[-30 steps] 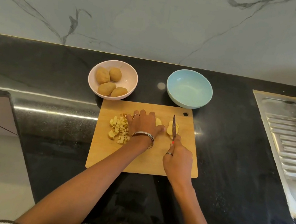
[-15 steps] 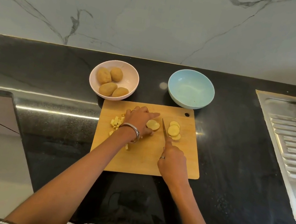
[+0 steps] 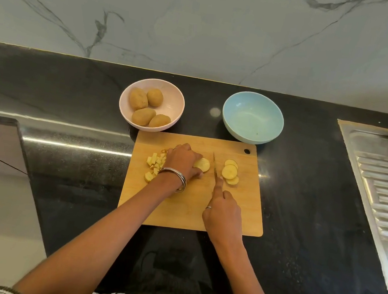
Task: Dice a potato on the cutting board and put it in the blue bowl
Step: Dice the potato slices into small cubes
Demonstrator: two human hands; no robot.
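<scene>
left hand curls around a pale potato slice on the cutting board; right hand grips the knife beside yellow cubes.

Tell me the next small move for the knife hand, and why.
Probably bring the knife left and down through the potato piece that the left hand holds. The blade, gripped by the right hand, stands just beside that piece, the slices lie apart, and the blue bowl holds no potato.
</scene>
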